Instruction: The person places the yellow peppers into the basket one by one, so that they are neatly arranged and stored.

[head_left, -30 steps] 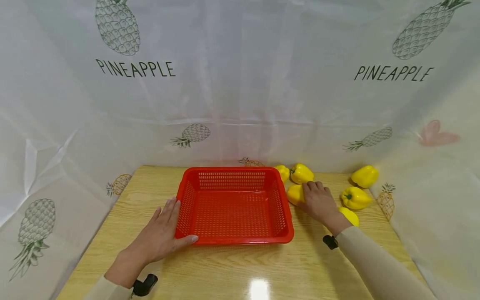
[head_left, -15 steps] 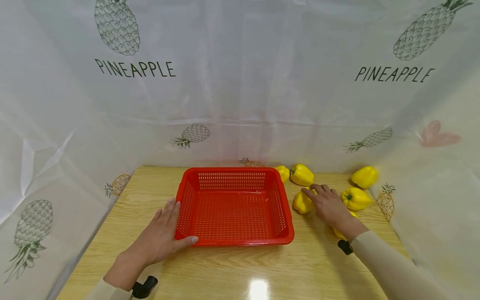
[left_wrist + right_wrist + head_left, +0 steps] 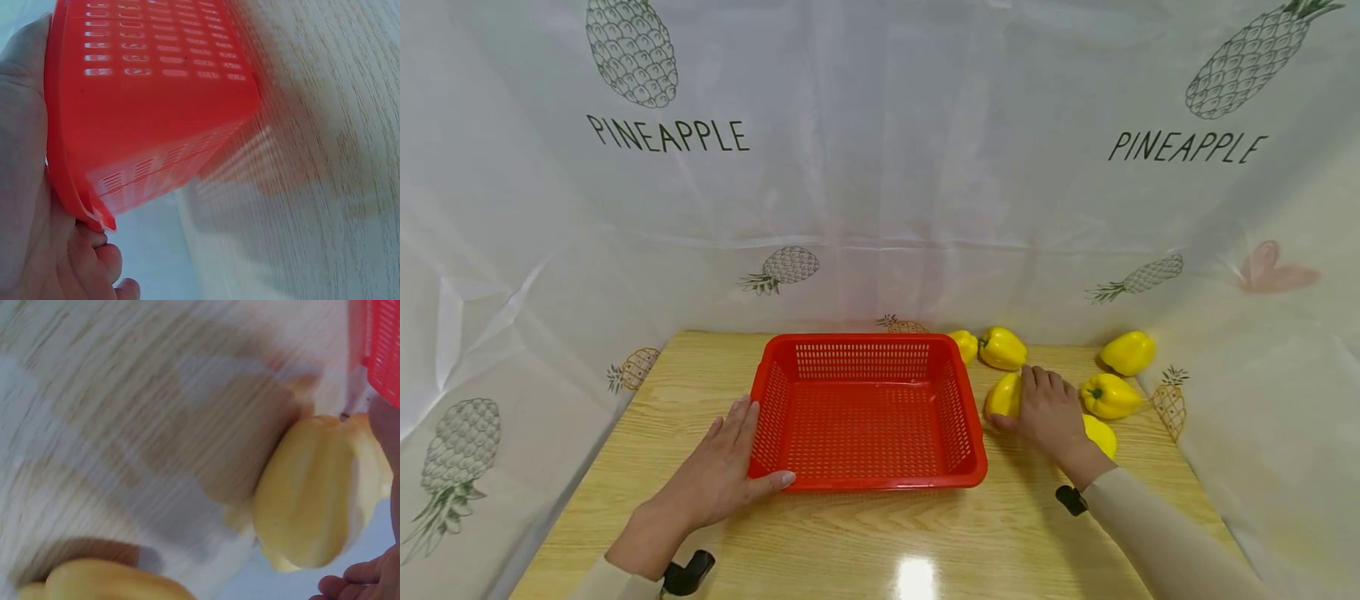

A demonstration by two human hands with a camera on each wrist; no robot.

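Pineapple-printed sheeting [image 3: 880, 183] backed the counter [image 3: 820, 542], where the left hand [image 3: 718, 467], grip wide, seemingly steadied the red basket [image 3: 880, 482] while the right hand [image 3: 1051, 417] curled round a yellow pepper [image 3: 1002, 397].

On the pale sheet [image 3: 887, 167], the word "PINEAPPLE" is showing twice in the head view, both times in thin, dark capitals. The left lettering [image 3: 667, 134] is running below an upright pineapple drawing [image 3: 631, 52], dipping slightly toward its right end. The right lettering [image 3: 1187, 147] is sitting below a tilted pineapple drawing [image 3: 1240, 67], its letters leaning rightward.
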